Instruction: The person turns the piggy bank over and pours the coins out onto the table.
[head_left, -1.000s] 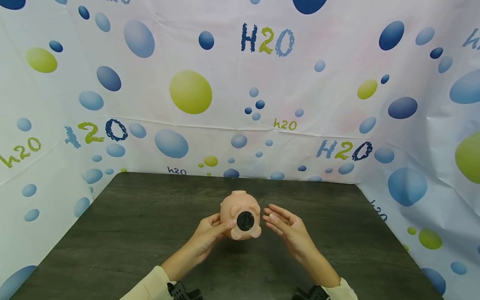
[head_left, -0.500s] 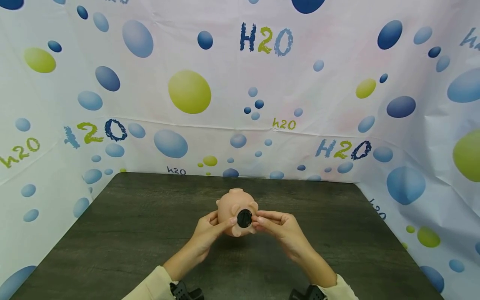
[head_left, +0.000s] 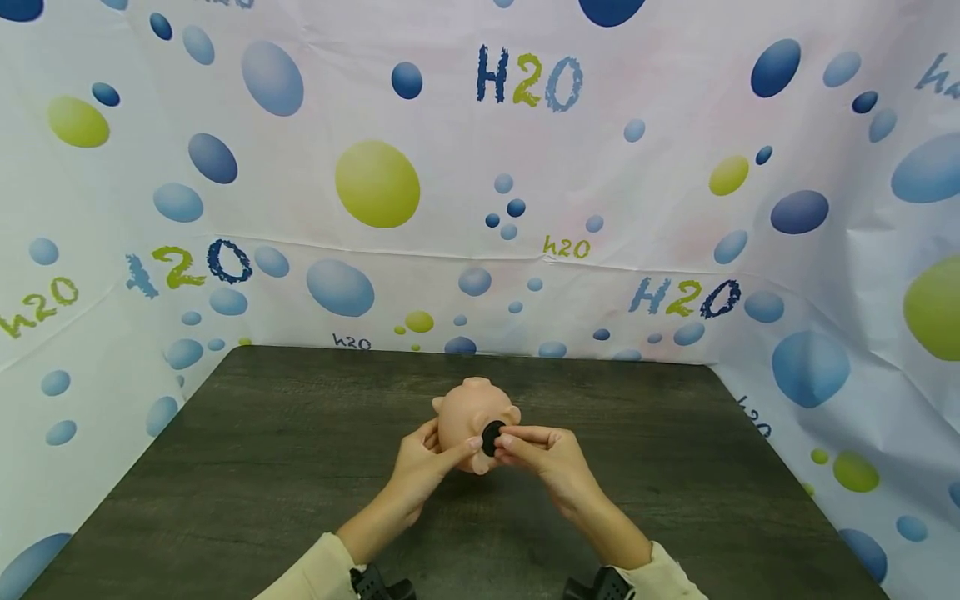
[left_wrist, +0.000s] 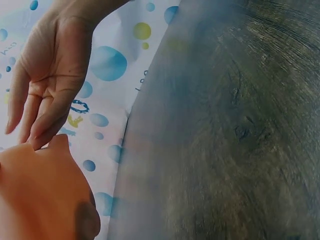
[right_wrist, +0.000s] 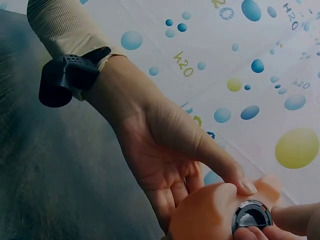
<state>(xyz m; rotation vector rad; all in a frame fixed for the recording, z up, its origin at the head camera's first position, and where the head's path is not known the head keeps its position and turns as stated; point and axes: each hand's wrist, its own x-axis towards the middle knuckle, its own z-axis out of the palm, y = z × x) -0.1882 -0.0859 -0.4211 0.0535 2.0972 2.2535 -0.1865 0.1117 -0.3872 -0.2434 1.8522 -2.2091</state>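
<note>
A peach-coloured piggy bank is held above the table at the centre of the head view, its underside towards me. A round black plug sits at the belly opening between its stubby feet. My left hand grips the bank from the left, thumb on the underside beside the plug. My right hand pinches the plug's right edge between thumb and fingertips. The right wrist view shows the plug close up, with a raised rim and a recessed middle. In the left wrist view the piggy bank hides the plug.
A dark wood-grain table lies beneath both hands. Behind it and at both sides hangs a white sheet with blue and green dots and H2O lettering. Black wrist cameras sit at the cuffs of the cream sleeves.
My right hand has come in from the right and taken hold of the plug. The piggy bank has turned slightly, so the plug looks narrower; my left hand keeps its grip.
</note>
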